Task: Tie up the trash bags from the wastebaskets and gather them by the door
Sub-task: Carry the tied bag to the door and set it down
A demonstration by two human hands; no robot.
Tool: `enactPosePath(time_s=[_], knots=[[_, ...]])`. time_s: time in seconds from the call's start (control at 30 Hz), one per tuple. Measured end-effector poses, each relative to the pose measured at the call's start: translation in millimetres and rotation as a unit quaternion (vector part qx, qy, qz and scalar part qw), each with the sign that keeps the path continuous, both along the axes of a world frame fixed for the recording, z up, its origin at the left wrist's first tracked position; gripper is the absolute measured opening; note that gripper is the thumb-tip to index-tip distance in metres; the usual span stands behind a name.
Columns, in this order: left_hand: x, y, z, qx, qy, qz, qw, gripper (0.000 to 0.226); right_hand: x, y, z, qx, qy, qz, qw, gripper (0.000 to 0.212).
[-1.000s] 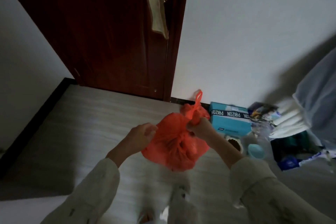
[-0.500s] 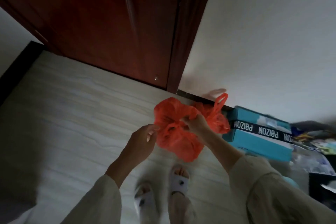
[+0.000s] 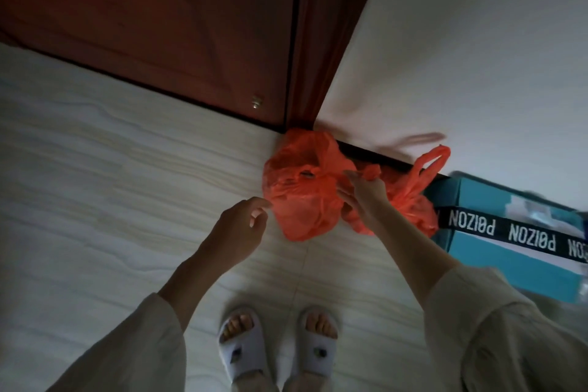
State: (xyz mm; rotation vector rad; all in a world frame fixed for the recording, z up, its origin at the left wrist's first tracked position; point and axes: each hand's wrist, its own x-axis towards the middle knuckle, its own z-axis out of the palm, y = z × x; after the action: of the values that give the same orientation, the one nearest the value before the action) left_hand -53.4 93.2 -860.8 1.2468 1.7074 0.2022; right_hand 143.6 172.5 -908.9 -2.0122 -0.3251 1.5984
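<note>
Two orange trash bags lie on the pale floor at the foot of the dark red door [image 3: 165,25]. The nearer bag [image 3: 302,197] is knotted and sits by the door frame's corner. Behind my right wrist a second orange bag [image 3: 410,200] rests against the wall with its handle loop sticking up. My right hand [image 3: 362,192] pinches the gathered top of the nearer bag. My left hand [image 3: 240,226] hovers just left of that bag with fingers loosely apart, holding nothing.
A teal cardboard box [image 3: 515,251] with black printed tape lies on the floor at the right, touching the second bag. The white wall [image 3: 477,41] meets a dark skirting board. My slippered feet [image 3: 276,347] stand close behind the bags.
I have bent down and lowered the knotted bag from the air to the floor by the door frame. My left hand has come off the bag.
</note>
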Motion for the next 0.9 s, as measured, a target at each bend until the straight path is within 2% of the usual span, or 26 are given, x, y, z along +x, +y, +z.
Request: enactPosePath(time_s=[0.1,0.23,0.4,0.5,0.57,0.73,0.8,0.9], knots=[[-1,5,2,-0.017,-0.004,-0.015,1.0,0.026,-6,3,3,-0.021,0.023,0.018,0.999,0.033],[-6,10,35,-0.025,-0.017,-0.023,0.999,0.027,-15,-2,39,-0.046,0.019,0.077,0.996,0.034],[-24,10,118,0.004,-0.025,-0.017,1.0,0.027,-35,-14,130,-0.047,-0.052,0.208,0.976,0.015],[-44,-1,186,0.027,-0.025,0.012,0.999,0.028,-61,-24,203,-0.028,-0.036,0.295,0.954,0.026],[-63,-15,240,0.05,-0.017,0.051,0.997,0.027,-85,-32,260,0.0,-0.028,0.355,0.934,0.032],[-110,-68,362,0.115,0.025,0.163,0.98,0.024,-142,-50,398,0.146,-0.005,0.484,0.863,0.024],[-123,-107,414,0.159,0.056,0.221,0.961,0.021,-164,-68,457,0.2,0.008,0.545,0.814,0.023],[-128,-157,465,0.2,0.09,0.298,0.929,0.022,-186,-97,513,0.259,0.031,0.611,0.747,0.021]])
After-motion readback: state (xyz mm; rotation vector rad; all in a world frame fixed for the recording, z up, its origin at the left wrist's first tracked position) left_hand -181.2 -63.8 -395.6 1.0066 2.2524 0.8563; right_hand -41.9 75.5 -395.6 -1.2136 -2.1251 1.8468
